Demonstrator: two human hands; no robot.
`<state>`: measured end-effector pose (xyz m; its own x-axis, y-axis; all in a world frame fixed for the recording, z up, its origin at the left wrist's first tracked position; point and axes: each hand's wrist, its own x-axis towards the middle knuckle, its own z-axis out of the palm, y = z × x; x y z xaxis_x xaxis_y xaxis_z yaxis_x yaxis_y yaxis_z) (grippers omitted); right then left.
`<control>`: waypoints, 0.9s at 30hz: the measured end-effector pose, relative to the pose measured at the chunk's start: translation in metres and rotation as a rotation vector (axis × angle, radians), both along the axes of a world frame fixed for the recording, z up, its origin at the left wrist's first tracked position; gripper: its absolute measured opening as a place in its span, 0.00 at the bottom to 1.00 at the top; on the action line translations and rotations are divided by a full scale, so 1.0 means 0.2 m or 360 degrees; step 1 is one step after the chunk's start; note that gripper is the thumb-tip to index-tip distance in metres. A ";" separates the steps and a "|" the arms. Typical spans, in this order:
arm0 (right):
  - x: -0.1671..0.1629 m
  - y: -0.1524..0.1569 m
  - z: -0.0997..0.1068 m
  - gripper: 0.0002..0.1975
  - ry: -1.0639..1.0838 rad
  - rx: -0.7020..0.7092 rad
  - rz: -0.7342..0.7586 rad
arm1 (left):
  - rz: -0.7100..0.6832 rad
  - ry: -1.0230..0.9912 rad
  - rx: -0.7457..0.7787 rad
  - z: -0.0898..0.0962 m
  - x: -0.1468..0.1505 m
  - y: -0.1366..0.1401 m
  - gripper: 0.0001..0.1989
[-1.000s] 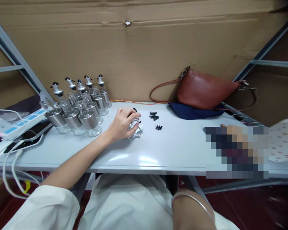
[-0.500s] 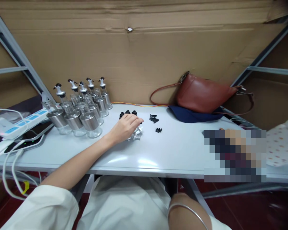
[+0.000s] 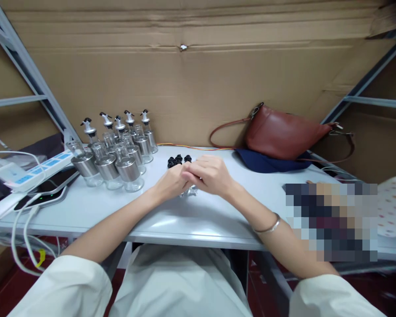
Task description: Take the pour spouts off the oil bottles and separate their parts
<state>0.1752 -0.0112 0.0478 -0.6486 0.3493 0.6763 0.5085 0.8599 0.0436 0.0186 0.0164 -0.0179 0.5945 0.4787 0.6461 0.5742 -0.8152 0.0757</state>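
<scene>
Two hands, your left hand (image 3: 172, 181) and right hand (image 3: 211, 174), meet in a curl, hiding whether they pinch anything. Silver parts (image 3: 192, 191) lie on the counter (image 3: 185, 228) at their six o'clock, black caps (image 3: 178, 158) near at eleven. Sweeping low could scatter either group, and a wide left swing might topple the glass bottles (image 3: 128, 170) around nine.

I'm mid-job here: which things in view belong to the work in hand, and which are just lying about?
Likely in the work:
silver parts, partly hidden by left hand and right hand
black parts, just beyond the hands
bottles, some topped with silver spouts

Apparently lying about:
brown bag
navy cloth item
power strip
</scene>
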 end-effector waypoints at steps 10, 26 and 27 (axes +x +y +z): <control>0.14 0.10 -0.16 0.22 -0.0234 -0.0180 -0.0171 | -0.0133 -0.0096 0.0154 0.00 -0.03 0.02 0.10; 0.14 0.11 -0.16 0.28 -0.0211 -0.0034 -0.0406 | -0.0026 -0.0333 -0.0692 0.06 0.04 -0.03 0.14; 0.14 0.11 -0.16 0.28 -0.0182 -0.0031 -0.0377 | -0.0127 -0.0414 -0.0885 0.08 0.05 -0.03 0.13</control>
